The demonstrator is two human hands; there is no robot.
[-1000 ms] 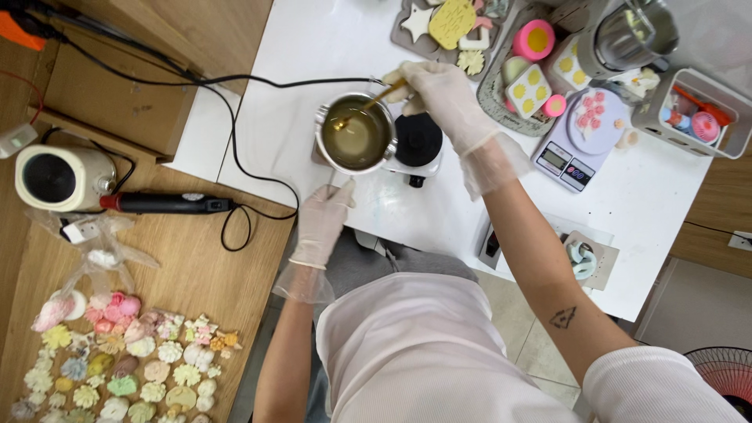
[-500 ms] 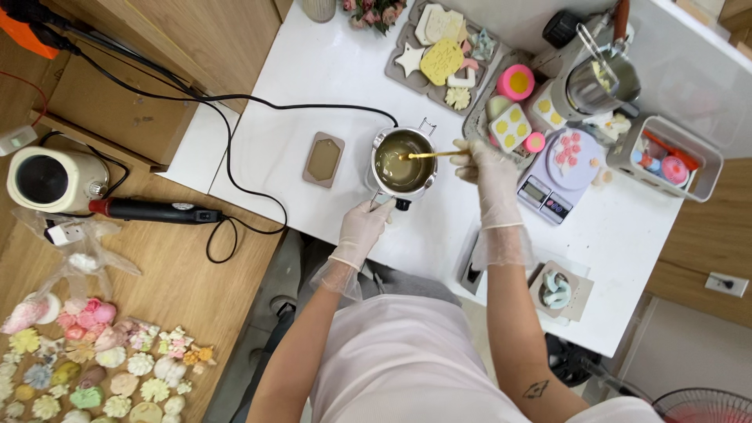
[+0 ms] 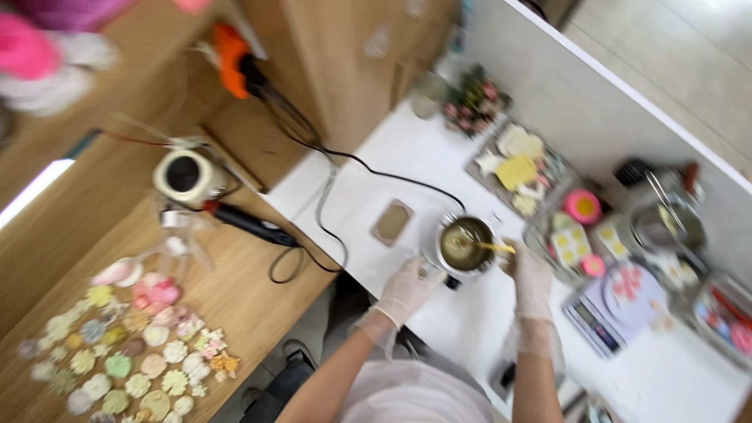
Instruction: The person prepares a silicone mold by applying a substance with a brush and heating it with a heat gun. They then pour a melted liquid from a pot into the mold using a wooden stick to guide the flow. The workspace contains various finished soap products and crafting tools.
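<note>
The small metal pot [image 3: 464,244] is gripped by the gloved left hand [image 3: 407,288] — fingers curled at its handle. A yellow stick [image 3: 492,247] is pinched by the right hand [image 3: 531,276] — tip in the pot.

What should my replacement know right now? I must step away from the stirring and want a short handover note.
Left hand, gloved, steadies the small metal pot at its near side.
Right hand, gloved, holds a yellow stick whose tip is in the pot's brownish liquid.
The pot stands on the white table, with a brown square mould to its left and a scale to its right.
Done: the liquid is in the pot, with the stick in it. The picture is blurred, so I cannot tell how well mixed it is.
Left: the mould looks already filled, though the blur makes that uncertain. Nothing is being poured.
</note>
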